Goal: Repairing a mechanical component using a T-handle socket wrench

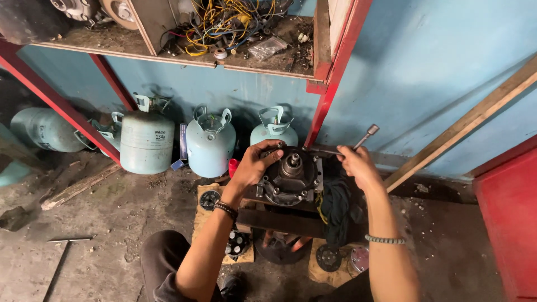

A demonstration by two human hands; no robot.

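Setting: blue wall (425,61), dirty concrete floor (112,223), shelf of tangled wires (224,22) overhead.
Cylinders: pale blue gas cylinders (210,145) in a row along the wall.
Compressor: black compressor (291,176) sits on a dark block, centre, front face up.
Left hand: left hand (254,162) curled over compressor's upper left edge, gripping.
Right hand: right hand (358,165) closed around T-handle wrench (366,134), just right of compressor.
Rag: dark cloth (335,204) beside it.

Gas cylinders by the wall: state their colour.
Pale blue-green gas cylinders, clearest in the head view.
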